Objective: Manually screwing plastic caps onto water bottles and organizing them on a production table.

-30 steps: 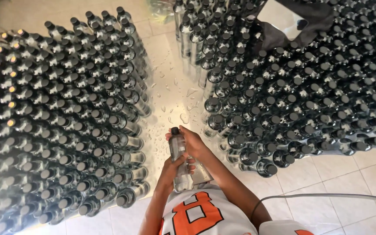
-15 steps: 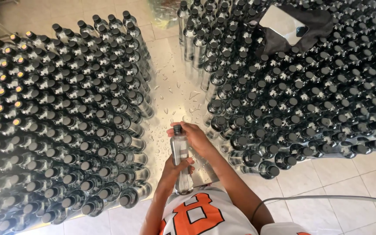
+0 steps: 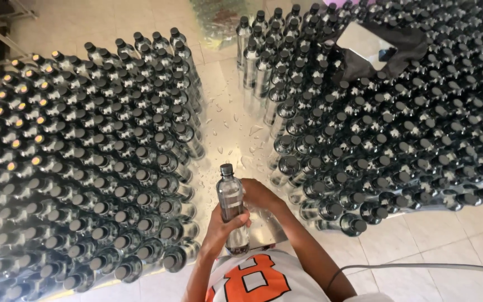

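Both hands were clamped on one clear bottle (image 3: 231, 215) with a dark cap, held upright close to the person's chest. The left hand (image 3: 222, 226) wrapped its middle; the right hand (image 3: 259, 196) gripped it from the other side. Dense blocks of capped bottles stood left of the hands (image 3: 85, 168) and right of them (image 3: 392, 128), on a wet tiled floor (image 3: 233, 126).

Clear plastic bottles with dark caps are standing packed in two large blocks, left (image 3: 79, 168) and right (image 3: 398, 128). One unlabelled clear bottle (image 3: 231, 210) is standing between them. No labels, signs or screens are showing.
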